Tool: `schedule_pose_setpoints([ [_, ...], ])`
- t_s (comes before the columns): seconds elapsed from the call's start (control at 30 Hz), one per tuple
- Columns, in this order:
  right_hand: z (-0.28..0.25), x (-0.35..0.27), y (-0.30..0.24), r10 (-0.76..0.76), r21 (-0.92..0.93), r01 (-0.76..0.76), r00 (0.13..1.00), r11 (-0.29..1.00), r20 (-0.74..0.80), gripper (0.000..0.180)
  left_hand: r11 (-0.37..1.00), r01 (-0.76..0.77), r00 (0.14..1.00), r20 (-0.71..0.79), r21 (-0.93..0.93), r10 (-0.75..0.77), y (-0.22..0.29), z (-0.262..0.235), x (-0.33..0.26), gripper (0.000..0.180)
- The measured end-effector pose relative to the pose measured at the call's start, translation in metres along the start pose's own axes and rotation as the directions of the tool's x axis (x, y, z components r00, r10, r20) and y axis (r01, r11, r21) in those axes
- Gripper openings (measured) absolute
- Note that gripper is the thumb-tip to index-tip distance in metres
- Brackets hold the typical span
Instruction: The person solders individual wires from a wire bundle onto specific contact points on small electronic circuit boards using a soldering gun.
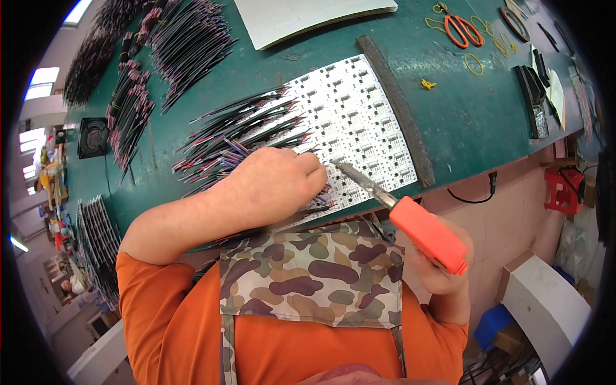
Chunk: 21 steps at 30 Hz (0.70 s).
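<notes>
Centrally, our left hand (282, 176) presses closed fingers onto wires (237, 138) on the white circuit panel (359, 122); our right hand (443, 269) grips the soldering iron (398, 208), tip slanting up-left toward those fingers.

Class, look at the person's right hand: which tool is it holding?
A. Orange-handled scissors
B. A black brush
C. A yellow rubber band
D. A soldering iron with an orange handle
D: the right hand grips an orange-handled soldering iron, tip at the white circuit board panel.
</notes>
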State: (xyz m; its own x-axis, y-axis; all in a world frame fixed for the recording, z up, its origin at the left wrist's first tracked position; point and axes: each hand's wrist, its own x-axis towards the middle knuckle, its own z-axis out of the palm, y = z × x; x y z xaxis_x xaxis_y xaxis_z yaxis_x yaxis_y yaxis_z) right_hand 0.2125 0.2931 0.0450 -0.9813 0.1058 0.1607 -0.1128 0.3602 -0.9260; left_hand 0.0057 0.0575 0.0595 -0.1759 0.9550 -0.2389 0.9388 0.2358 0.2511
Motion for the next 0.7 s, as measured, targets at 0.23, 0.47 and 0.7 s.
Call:
schedule_pose_setpoints([
  [0.23,0.001,-0.005,0.001,0.024,-0.038,-0.028,0.995,0.999,-0.101,0.019,0.998,0.028,0.991,-0.126,-0.062,-0.036,-0.006,0.001,-0.004,0.03],
  [0.47,-0.001,-0.01,0.006,-0.014,-0.016,0.012,0.991,1.0,-0.132,0.017,0.974,0.062,0.95,-0.286,-0.216,-0.124,-0.007,-0.002,-0.009,0.027],
  [0.7,0.001,-0.017,0.01,0.002,0.049,0.003,0.995,0.999,-0.101,0.015,0.984,0.007,0.992,-0.122,-0.179,-0.029,0.004,0.016,-0.007,0.012],
])
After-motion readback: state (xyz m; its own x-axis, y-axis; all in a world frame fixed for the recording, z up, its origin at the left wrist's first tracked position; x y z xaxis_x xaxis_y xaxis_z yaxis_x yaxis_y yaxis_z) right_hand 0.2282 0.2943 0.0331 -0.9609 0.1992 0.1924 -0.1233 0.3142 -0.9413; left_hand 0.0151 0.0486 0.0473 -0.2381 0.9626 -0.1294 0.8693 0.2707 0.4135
